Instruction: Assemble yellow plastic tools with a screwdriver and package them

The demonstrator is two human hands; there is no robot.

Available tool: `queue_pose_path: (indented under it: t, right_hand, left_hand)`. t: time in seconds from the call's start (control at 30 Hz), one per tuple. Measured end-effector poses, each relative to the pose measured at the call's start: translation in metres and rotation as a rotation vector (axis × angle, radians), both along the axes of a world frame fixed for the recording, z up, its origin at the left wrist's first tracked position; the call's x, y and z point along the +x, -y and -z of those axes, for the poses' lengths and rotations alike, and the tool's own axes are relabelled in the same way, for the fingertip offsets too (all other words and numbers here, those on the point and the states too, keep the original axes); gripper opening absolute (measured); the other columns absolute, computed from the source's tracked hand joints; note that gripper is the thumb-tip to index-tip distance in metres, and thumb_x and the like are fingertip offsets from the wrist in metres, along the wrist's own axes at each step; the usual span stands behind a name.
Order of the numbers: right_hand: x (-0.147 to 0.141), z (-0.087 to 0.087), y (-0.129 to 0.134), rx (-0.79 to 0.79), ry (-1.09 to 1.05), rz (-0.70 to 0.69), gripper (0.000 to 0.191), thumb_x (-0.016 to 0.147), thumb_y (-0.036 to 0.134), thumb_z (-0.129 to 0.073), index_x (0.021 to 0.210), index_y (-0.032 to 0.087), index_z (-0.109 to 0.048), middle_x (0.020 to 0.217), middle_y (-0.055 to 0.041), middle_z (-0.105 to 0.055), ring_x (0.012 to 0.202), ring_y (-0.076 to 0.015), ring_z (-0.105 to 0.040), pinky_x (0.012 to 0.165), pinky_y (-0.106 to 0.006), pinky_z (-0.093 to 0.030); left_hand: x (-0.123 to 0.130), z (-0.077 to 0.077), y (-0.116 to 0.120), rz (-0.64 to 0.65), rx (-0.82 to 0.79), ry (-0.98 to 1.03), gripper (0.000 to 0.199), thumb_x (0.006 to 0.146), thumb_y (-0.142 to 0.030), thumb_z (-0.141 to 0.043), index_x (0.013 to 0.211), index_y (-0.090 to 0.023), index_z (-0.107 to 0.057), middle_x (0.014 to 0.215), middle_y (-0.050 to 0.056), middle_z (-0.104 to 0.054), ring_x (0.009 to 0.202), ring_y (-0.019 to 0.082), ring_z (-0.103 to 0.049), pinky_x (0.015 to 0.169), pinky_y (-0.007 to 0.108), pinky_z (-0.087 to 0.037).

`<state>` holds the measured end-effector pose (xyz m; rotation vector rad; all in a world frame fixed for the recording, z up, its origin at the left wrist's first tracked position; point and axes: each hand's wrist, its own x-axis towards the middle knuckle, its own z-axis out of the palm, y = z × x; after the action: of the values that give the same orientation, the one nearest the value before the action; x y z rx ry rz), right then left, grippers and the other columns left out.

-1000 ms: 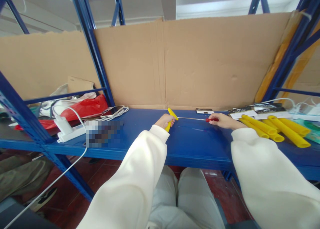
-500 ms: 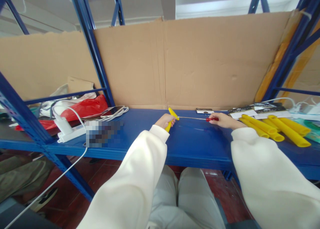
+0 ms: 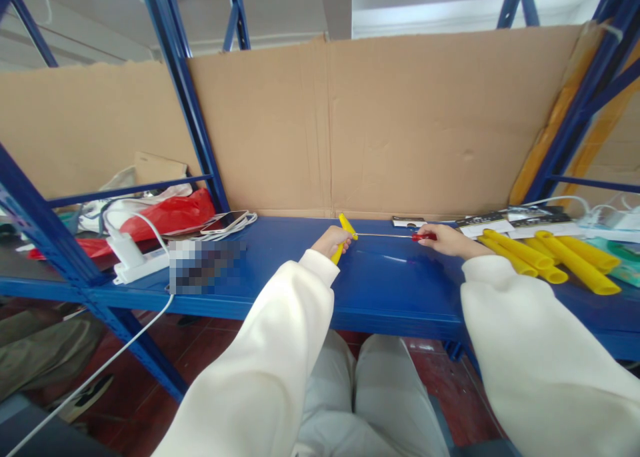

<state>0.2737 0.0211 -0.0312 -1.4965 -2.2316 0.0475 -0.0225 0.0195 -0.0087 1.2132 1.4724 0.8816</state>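
Observation:
A bent yellow piece is gripped in my left hand, its upper end pointing up and its lower part showing below my fingers. My right hand is closed on the red handle of a screwdriver. The long thin shaft runs left from the handle, level above the blue shelf, and its tip meets the yellow piece beside my left fingers. How far the tip goes in is too small to tell.
Several yellow tubes lie at the right, with black-and-white packets behind. A white power strip, a phone with cable and a red bag are at the left. Cardboard stands behind. Another person's leg shows lower left.
The upper end of the yellow piece has tilted slightly more upright in my left hand. The screwdriver and my right hand have hardly moved.

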Motion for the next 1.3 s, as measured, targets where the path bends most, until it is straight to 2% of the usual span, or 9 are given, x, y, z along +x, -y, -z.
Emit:
queue_pose_path:
  t: [0.13,0.23,0.4,0.53,0.7,0.87,1.0,1.17,1.3]
  right_hand:
    - [-0.004,0.001,0.001,0.055,0.047,0.053,0.018,0.082,0.035,-0.059,0.092,0.026,-0.070,0.091,-0.0066,-0.077,0.082,-0.0247,-0.069,0.077,-0.035,-0.053]
    - [-0.010,0.000,0.004,0.057,0.089,0.063,0.017,0.083,0.035,-0.058,0.091,0.026,-0.069,0.091,-0.0067,-0.077,0.081,-0.0241,-0.069,0.075,-0.034,-0.052]
    - [-0.019,-0.003,0.009,0.044,0.112,0.115,0.015,0.082,0.037,-0.061,0.092,0.026,-0.063,0.091,-0.0060,-0.076,0.081,-0.0235,-0.069,0.071,-0.032,-0.049]
    - [-0.023,-0.004,0.011,0.063,0.151,0.154,0.016,0.078,0.036,-0.066,0.087,0.026,-0.058,0.083,-0.0052,-0.073,0.073,-0.0224,-0.066,0.065,-0.031,-0.044]
    - [-0.023,-0.002,0.008,0.088,0.152,0.082,0.014,0.080,0.038,-0.064,0.076,0.025,-0.058,0.073,-0.0041,-0.070,0.069,-0.0211,-0.063,0.062,-0.030,-0.042]
    - [-0.024,0.000,0.007,-0.025,0.120,0.029,0.021,0.084,0.042,-0.059,0.073,0.024,-0.062,0.074,-0.0056,-0.072,0.069,-0.0212,-0.065,0.064,-0.031,-0.046]
    - [-0.029,-0.001,0.010,-0.087,0.046,-0.010,0.020,0.084,0.041,-0.056,0.076,0.023,-0.061,0.079,-0.0067,-0.073,0.072,-0.0218,-0.066,0.068,-0.032,-0.048]
    - [-0.031,0.002,0.008,-0.029,0.028,0.018,0.020,0.075,0.038,-0.067,0.078,0.025,-0.052,0.077,-0.0038,-0.070,0.070,-0.0201,-0.063,0.065,-0.030,-0.046]
    - [-0.031,0.005,0.007,0.002,0.072,0.034,0.019,0.077,0.037,-0.064,0.077,0.025,-0.049,0.071,-0.0019,-0.066,0.064,-0.0182,-0.059,0.059,-0.028,-0.041]
  left_hand:
    - [0.000,0.002,-0.002,-0.020,0.065,-0.052,0.020,0.088,-0.004,-0.063,0.072,-0.014,-0.055,0.047,-0.006,-0.043,0.039,0.006,-0.038,0.043,0.020,-0.028]
    - [-0.001,0.004,-0.004,-0.035,0.084,-0.072,0.021,0.085,-0.005,-0.068,0.071,-0.015,-0.055,0.047,-0.007,-0.043,0.039,0.007,-0.039,0.044,0.021,-0.028]
    - [-0.001,0.003,-0.003,-0.040,0.092,-0.098,0.022,0.086,-0.003,-0.065,0.071,-0.015,-0.054,0.045,-0.007,-0.042,0.038,0.007,-0.037,0.043,0.021,-0.028]
    - [0.000,0.003,-0.003,-0.046,0.096,-0.094,0.021,0.086,-0.004,-0.065,0.071,-0.015,-0.055,0.045,-0.007,-0.042,0.038,0.007,-0.037,0.042,0.020,-0.027]
    - [0.000,0.004,-0.004,-0.065,0.118,-0.102,0.017,0.083,-0.006,-0.070,0.073,-0.014,-0.058,0.044,-0.007,-0.041,0.039,0.007,-0.037,0.043,0.021,-0.027]
    - [0.000,0.003,-0.002,-0.061,0.128,-0.153,0.011,0.087,-0.004,-0.063,0.080,-0.012,-0.062,0.044,-0.007,-0.040,0.040,0.009,-0.038,0.044,0.022,-0.028]
    - [0.000,0.002,-0.001,-0.073,0.126,-0.182,0.013,0.090,-0.003,-0.056,0.083,-0.011,-0.063,0.044,-0.007,-0.039,0.040,0.009,-0.038,0.045,0.022,-0.028]
    - [-0.001,0.003,-0.003,-0.081,0.108,-0.152,0.011,0.087,-0.003,-0.063,0.081,-0.012,-0.062,0.046,-0.007,-0.041,0.041,0.009,-0.038,0.046,0.022,-0.029]
    - [-0.001,0.003,-0.003,-0.089,0.105,-0.143,0.011,0.086,-0.002,-0.064,0.081,-0.012,-0.061,0.046,-0.007,-0.041,0.040,0.008,-0.037,0.045,0.021,-0.028]
